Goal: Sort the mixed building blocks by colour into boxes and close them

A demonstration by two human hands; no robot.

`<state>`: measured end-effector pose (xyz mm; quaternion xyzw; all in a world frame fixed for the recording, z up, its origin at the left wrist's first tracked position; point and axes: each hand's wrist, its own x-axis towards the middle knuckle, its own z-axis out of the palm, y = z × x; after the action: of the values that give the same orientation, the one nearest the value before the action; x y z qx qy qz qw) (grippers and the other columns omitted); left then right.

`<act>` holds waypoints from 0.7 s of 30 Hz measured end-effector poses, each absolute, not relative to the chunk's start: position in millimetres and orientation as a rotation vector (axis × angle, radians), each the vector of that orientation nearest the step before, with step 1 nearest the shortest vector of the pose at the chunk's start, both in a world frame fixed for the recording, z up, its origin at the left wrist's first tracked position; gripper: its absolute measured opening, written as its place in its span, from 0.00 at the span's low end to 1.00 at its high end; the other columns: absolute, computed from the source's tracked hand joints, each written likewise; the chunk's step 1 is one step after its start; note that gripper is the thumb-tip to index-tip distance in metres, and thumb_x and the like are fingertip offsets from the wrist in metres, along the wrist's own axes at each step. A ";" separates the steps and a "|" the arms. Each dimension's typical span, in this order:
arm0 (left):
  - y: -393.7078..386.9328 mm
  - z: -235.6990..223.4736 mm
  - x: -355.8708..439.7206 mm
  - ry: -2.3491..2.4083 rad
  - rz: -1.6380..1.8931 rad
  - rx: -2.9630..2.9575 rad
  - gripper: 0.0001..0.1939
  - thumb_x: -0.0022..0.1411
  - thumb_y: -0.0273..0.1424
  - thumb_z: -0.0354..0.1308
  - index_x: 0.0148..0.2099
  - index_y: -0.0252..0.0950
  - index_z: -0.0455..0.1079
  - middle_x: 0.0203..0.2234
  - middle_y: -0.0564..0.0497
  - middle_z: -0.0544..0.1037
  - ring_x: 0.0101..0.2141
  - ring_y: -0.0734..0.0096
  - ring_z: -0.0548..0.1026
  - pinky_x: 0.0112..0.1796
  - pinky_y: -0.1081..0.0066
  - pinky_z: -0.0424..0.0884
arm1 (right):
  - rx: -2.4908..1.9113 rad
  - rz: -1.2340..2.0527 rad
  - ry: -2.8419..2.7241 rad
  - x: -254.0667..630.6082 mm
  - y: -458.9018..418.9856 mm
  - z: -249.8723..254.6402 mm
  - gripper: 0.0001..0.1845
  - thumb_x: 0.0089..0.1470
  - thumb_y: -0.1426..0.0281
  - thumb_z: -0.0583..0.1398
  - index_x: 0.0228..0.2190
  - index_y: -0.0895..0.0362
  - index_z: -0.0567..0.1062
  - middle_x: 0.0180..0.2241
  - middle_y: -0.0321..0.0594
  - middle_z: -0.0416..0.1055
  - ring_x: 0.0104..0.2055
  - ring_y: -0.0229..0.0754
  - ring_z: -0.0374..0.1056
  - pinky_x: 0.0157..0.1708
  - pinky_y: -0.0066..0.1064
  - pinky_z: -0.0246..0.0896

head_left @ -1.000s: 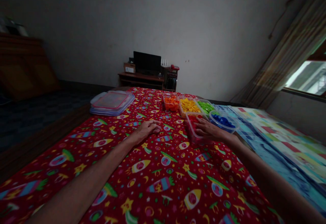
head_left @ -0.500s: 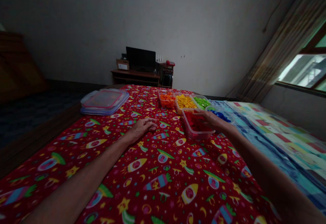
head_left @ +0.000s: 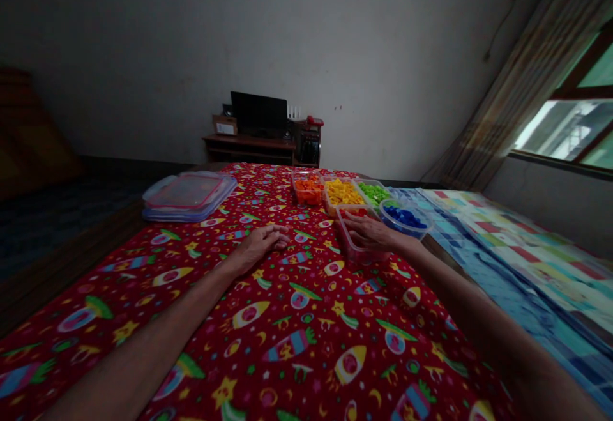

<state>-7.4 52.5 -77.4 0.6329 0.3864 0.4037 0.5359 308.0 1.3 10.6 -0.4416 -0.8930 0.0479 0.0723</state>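
Note:
My left hand (head_left: 261, 243) rests on the red patterned cloth (head_left: 306, 306), fingers loosely stretched and nothing visible in them. My right hand (head_left: 371, 232) reaches over the near rim into a clear plastic box (head_left: 368, 255) of small red pieces (head_left: 357, 213). Its fingers are extended and touch or hover just above the pieces; the fingertips are partly hidden. Behind this box stand boxes of orange pieces (head_left: 309, 188), yellow pieces (head_left: 343, 192) and green pieces (head_left: 374, 192). A round clear tub with blue pieces (head_left: 405, 216) is just right of my right hand.
Stacked plastic lids (head_left: 189, 196) lie at the cloth's far left. On the right is a blue checked cloth (head_left: 479, 274) beside a multicoloured patchwork cover (head_left: 531, 236). Against the back wall, a low desk (head_left: 249, 142) carries a black monitor (head_left: 258, 114).
My right hand has moved left and lower into the box of red pieces, uncovering the blue tub. My left hand stays on the cloth. The view has shifted slightly.

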 end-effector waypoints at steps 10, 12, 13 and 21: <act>48.1 -70.0 -4.7 0.954 0.944 1.561 0.19 0.54 0.42 0.57 0.42 0.34 0.70 0.31 0.47 0.80 0.34 0.67 0.77 0.39 0.67 0.74 | -1.503 0.259 -2.413 342.2 -24.2 18.3 0.28 0.61 0.55 0.43 0.57 0.52 0.63 0.59 0.42 0.60 0.63 0.48 0.52 0.62 0.47 0.45; 46.7 -69.1 -4.6 0.948 0.951 1.560 0.19 0.54 0.42 0.58 0.42 0.34 0.70 0.30 0.47 0.79 0.33 0.67 0.77 0.39 0.67 0.74 | -1.557 0.319 -2.480 341.6 -20.9 9.5 0.31 0.60 0.52 0.43 0.57 0.55 0.65 0.60 0.44 0.59 0.64 0.48 0.48 0.62 0.47 0.42; 46.2 -68.8 -4.6 0.948 0.954 1.557 0.19 0.53 0.43 0.58 0.42 0.33 0.70 0.30 0.47 0.79 0.33 0.67 0.77 0.39 0.67 0.73 | -1.581 0.338 -2.502 339.6 -19.1 6.3 0.32 0.60 0.51 0.43 0.56 0.56 0.66 0.59 0.45 0.59 0.65 0.49 0.46 0.63 0.47 0.41; 44.2 -65.1 -4.7 0.964 0.938 1.572 0.20 0.52 0.43 0.58 0.41 0.33 0.70 0.31 0.47 0.80 0.33 0.67 0.77 0.39 0.66 0.73 | -1.529 0.313 -2.129 341.3 -13.8 22.1 0.35 0.61 0.50 0.37 0.47 0.60 0.71 0.39 0.46 0.74 0.43 0.49 0.69 0.47 0.42 0.64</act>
<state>-4.7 44.2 -65.1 0.6533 0.4004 0.3896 0.5110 341.3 -13.8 22.1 -0.5612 -0.7811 0.1148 0.2484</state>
